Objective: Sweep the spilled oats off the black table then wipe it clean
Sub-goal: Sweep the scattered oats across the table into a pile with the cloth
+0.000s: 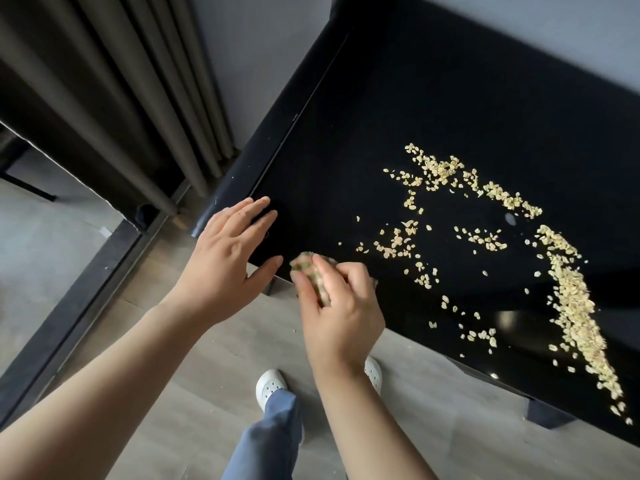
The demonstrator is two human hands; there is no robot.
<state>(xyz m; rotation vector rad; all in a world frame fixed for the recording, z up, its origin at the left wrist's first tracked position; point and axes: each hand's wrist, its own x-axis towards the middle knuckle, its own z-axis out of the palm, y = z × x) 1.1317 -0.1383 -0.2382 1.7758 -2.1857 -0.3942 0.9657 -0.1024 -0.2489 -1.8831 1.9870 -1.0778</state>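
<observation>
Left hand (225,258): released, fingers straight, flat on the desk's (398,116) near left corner.
Right hand (341,313): grasping a crumpled greenish wad (308,266) (cloth or sponge, I cannot tell) at the near edge.
Oats (571,306): on the desk, right of and beyond both hands; the thickest band runs far-to-near.
Nearer hand: the right; loose flakes lie just beside it.

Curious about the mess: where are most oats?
Head view: most oats lie along the black table's right side, well right of the right hand.
</observation>
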